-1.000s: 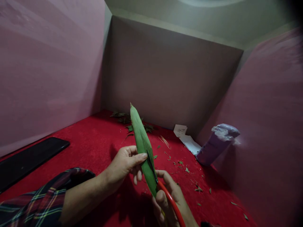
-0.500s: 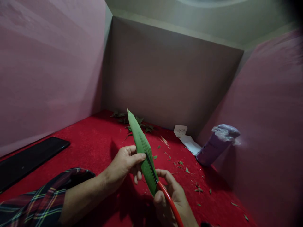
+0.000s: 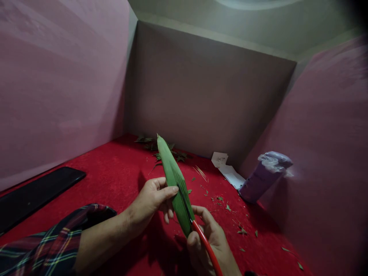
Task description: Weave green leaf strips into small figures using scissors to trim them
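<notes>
A long green leaf [image 3: 173, 168] with several lengthwise slits stands tilted in front of me, its tip pointing up and away. My left hand [image 3: 156, 197] pinches its left side at mid-length, thumb on the front face and fingers behind. In my right hand [image 3: 209, 237] is a pair of scissors with a red handle [image 3: 208, 247]. Their dark blade lies along the lower part of the leaf, near the slits. The right hand's fingers also reach the leaf's lower end. My palm hides part of the scissors' handle.
Red cloth [image 3: 109, 165] covers the surface. A dark flat slab [image 3: 40, 195] lies at left. Leafy sprigs [image 3: 149, 145] and toothpicks [image 3: 200, 172] lie at the back. White paper [image 3: 231, 175] sits beside a purple plastic-wrapped pack [image 3: 260, 180] at right. Leaf scraps [image 3: 227, 207] are scattered there.
The leaf's tip has shifted slightly right and down. Both hands keep their hold, and the scissors have barely moved against the leaf.
</notes>
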Tool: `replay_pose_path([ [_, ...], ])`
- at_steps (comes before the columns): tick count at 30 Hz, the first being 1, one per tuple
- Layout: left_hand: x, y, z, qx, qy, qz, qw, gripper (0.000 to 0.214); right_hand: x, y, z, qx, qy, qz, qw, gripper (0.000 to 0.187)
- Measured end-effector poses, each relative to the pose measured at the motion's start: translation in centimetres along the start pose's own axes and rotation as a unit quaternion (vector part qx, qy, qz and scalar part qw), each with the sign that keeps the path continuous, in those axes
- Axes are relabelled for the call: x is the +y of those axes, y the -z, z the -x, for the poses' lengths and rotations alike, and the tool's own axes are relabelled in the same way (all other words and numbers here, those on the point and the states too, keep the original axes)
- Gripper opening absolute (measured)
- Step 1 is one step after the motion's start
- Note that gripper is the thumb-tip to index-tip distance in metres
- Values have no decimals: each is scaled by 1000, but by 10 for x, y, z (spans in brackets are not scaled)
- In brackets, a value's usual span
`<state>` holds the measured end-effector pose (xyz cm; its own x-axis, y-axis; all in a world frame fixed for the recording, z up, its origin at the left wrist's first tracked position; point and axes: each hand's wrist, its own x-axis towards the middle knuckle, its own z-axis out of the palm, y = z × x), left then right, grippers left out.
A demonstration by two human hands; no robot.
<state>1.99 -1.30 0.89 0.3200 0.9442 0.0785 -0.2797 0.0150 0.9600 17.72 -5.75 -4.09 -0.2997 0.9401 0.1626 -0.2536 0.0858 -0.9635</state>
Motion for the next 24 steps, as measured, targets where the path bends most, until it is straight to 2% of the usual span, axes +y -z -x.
replay_pose_path([
  [4,1,2,-1,29,-19,4,999,19,1,0,0,5,2,15,1000,61],
  [7,-1,4,-4,28,-21,13,999,15,3,1,0,2,-8,14,1000,58],
  [11,-2,5,-4,33,-23,18,999,14,6,1,0,-11,-7,19,1000,65],
  [17,-2,2,-1,3,-4,20,1000,15,0,0,0,-6,21,76,997,68],
  [24,-2,2,-2,-8,2,32,999,15,-2,-1,0,-12,2,72,997,72],
])
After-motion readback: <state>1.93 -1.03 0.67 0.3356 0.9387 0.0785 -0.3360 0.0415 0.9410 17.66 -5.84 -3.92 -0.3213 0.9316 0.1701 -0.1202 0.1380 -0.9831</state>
